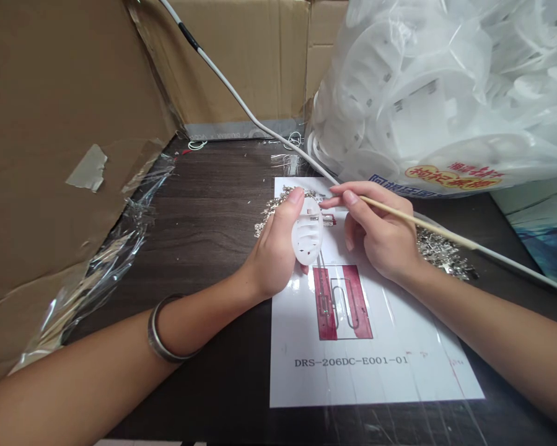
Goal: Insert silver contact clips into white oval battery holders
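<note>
My left hand grips a white oval plastic piece, with the thumb along its upper edge. Slots and a few small dark spots mark the face of this piece. A thin pale wooden stick lies in my right hand, its rear end pointing to the lower right. The right index fingertip reaches the plastic piece's upper right edge; whether it touches cannot be made out. Small shiny metal parts lie in a heap behind my left hand. More metal parts are piled beyond my right wrist.
Under both hands lies a white printed sheet with a diagram and red areas. A large clear bag of white plastic pieces stands at the back right. Cardboard walls the left and back. A white cable crosses the dark table diagonally.
</note>
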{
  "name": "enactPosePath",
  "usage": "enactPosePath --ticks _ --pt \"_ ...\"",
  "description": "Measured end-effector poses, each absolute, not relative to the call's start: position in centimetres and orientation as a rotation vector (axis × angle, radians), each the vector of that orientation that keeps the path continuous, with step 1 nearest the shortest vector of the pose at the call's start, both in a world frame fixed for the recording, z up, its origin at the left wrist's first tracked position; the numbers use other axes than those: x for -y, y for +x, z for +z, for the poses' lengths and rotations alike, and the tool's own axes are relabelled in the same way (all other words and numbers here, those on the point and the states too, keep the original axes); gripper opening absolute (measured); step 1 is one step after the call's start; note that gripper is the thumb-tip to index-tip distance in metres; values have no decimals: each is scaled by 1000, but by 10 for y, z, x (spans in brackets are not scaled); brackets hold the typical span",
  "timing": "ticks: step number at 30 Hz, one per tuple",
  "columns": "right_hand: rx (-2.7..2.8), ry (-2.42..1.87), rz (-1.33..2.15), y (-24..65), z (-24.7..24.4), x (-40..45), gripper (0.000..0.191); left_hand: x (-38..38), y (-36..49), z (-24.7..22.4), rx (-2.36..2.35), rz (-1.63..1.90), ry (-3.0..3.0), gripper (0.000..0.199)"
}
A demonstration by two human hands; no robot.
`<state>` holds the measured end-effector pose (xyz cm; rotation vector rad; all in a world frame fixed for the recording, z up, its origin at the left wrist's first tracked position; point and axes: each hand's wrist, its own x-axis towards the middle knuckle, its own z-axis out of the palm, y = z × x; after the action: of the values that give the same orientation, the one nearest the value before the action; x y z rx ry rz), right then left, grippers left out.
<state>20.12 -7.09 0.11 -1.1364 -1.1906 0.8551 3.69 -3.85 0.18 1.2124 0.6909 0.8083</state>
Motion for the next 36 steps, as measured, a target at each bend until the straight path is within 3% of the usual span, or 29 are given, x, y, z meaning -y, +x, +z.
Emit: enactPosePath --ticks 6,16,36 --pt "1414 -1135 1035 208 -4 70 27 40 37 5 -695 787 1291 65" --pt "1476 -1101 1046 206 3 70 18 41 36 3 -732 772 1335 64" --pt "1539 -1149 1005 206 9 69 24 41 36 5 -668 803 1410 66"
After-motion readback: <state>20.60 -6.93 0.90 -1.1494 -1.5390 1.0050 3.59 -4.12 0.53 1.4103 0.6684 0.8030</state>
